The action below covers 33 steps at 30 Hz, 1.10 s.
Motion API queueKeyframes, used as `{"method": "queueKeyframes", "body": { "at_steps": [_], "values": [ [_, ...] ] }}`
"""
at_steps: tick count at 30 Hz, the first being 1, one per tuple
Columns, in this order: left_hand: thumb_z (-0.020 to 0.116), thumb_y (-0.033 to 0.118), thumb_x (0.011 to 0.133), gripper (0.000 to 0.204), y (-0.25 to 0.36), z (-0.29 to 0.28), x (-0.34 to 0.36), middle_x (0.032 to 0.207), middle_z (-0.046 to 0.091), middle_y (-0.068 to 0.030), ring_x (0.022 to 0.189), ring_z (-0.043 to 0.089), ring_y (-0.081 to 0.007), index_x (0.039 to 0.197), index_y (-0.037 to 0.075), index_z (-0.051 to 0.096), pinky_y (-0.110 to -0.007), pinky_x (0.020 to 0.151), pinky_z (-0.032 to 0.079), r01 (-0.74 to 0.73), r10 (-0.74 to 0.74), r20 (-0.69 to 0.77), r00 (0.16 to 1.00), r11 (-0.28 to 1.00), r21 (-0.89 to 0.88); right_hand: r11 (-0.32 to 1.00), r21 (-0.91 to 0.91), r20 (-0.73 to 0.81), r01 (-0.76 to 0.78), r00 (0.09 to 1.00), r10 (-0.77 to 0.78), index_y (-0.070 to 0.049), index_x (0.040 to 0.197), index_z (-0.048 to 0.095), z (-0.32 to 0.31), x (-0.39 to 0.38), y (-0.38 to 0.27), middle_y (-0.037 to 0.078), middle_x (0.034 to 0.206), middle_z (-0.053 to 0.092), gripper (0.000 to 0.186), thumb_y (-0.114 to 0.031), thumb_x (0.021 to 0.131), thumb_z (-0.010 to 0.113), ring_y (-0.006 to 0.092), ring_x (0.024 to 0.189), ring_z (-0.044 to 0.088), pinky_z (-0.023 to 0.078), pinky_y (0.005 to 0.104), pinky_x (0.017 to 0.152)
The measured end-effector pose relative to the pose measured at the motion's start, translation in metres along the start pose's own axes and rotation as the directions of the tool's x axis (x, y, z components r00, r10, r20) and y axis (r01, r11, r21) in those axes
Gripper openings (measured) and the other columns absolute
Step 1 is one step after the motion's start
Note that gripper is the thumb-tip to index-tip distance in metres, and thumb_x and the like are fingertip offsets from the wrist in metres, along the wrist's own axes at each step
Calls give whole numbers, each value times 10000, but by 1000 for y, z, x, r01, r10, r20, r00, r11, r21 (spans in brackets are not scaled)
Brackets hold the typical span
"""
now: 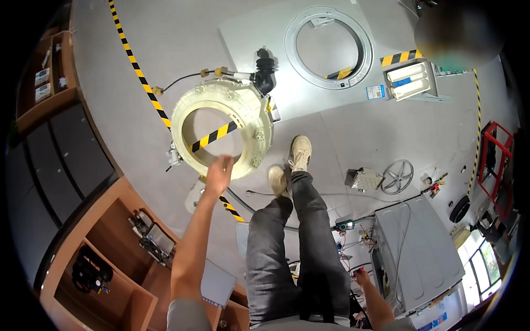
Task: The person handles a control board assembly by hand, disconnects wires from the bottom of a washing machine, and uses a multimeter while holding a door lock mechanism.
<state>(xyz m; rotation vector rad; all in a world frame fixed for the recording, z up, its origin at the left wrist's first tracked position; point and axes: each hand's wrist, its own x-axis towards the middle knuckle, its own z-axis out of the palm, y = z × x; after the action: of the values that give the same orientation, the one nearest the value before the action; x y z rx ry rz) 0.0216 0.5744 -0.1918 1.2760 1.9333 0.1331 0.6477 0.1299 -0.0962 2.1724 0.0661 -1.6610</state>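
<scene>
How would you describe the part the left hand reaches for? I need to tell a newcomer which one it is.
Start at the grey floor with its black-and-yellow stripe. The tub ring lies across that stripe, just beyond the left hand. It is cream plastic, round and open in the middle, unlike the flat grey front panel behind it.

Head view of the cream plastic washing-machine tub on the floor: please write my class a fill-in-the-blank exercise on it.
1. The left hand reaches toward the cream ring-shaped plastic tub, which lies on the grey ____.
2. Through the tub's opening shows tape striped yellow and ____.
3. The white panel beyond the tub has a ____ opening.

Missing words: floor; black; round
</scene>
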Motion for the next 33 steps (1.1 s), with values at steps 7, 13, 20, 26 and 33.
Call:
{"method": "queueKeyframes", "body": {
  "at_steps": [7,13,20,26,33],
  "values": [
    [541,232,871,255,-27,34,187,991,617,-233,962,566,-401,1014,47,645,-456,898,422,-21,36,-55,998,966,256,982,-188,11,-2,1000,4,-43,947,640,-13,20,1,49,803,628,198,-222,871,598,158,663,590,502,308,540],
    [465,134,872,297,-53,48,307,1018,633,-249,1001,593,-393,1109,26,608,-409,887,462,-78,59,-270,961,995,-58,996,64,56,-55,997,51,-48,958,635,28,17,-36,41,780,600,153,-170,895,568,154,669,576,503,316,547],
    [481,79,911,274,-75,61,393,1041,511,-138,941,513,-262,1164,-25,483,-352,876,450,332,-519,109,848,358,-873,969,219,96,-115,991,95,-73,993,601,43,32,-59,31,845,615,124,-148,904,559,148,721,588,520,313,587],
    [445,104,929,234,-97,89,444,1066,493,-119,933,503,-273,1145,16,463,-422,823,462,441,-619,275,736,130,-888,948,250,65,-196,980,185,-99,1046,582,53,41,-82,25,906,625,159,-167,902,579,161,754,606,523,330,626],
    [431,153,952,213,-136,119,462,1035,528,-150,908,547,-295,1137,49,445,-480,808,484,231,-533,237,812,-80,-970,959,210,21,-192,981,191,-82,980,600,50,57,-82,20,868,613,151,-205,893,599,146,707,584,556,359,679]
  ]
}}
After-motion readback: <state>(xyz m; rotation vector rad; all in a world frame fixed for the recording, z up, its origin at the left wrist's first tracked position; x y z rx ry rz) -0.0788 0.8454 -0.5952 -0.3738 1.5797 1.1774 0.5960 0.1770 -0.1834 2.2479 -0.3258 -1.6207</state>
